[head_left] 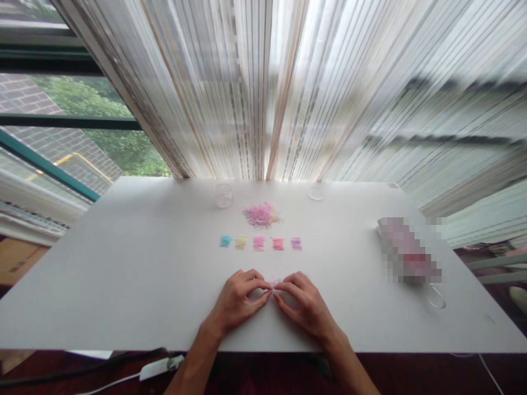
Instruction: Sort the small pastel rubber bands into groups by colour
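My left hand (pixel 242 298) and my right hand (pixel 302 302) meet near the front of the white table (pixel 135 274), thumb and index finger pinched on each. Their tips nearly touch, and whatever lies between them is too small to make out. Just beyond the fingertips are a few thin, pale pink-purple pieces (pixel 275 281). Farther off, small bundles of thin pieces form a row: turquoise (pixel 225 241), yellow (pixel 241 242), pink (pixel 258 243), coral pink (pixel 278 243) and purple (pixel 296 243). Behind the row is a loose mixed pile (pixel 261 215) of similar pastel pieces.
A clear round container (pixel 224 196) stands at the back left, with a clear lid-like disc (pixel 317 192) at the back right. A blurred-out pinkish pouch-like item (pixel 407 249) with a loop lies on the right. Striped curtains (pixel 263 99) hang behind the table.
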Tool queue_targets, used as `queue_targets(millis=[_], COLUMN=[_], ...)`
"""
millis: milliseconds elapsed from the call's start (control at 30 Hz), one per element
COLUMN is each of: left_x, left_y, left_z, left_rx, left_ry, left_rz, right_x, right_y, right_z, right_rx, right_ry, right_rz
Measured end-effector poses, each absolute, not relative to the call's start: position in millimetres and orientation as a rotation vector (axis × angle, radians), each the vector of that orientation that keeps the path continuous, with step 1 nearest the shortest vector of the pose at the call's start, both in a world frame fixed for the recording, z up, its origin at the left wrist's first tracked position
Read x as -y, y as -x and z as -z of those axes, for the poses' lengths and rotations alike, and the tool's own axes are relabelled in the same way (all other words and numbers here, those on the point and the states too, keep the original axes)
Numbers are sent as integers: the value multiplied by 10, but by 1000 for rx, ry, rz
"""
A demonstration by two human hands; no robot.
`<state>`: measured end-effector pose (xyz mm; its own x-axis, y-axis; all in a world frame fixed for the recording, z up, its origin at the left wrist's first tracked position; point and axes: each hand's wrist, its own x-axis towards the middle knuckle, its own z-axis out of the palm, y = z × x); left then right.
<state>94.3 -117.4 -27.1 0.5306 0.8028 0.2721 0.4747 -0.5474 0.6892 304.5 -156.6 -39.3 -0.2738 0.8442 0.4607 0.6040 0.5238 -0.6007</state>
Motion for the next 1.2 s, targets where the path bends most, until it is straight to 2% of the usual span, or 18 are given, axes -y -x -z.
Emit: queue_targets(millis=[833, 1200], left_x=[1169, 1193], left_y=[-962, -979], left_z=[275, 324], left_rx=[-1028, -993], left_ry=[-2148, -2243], left_rz=[-884, -824], right_x=[1574, 1565], right_y=[-3064, -3057], right_z=[415, 433], right_rx=[1905, 1934], right_ry=[1188, 1163], right_rz=[-468, -479])
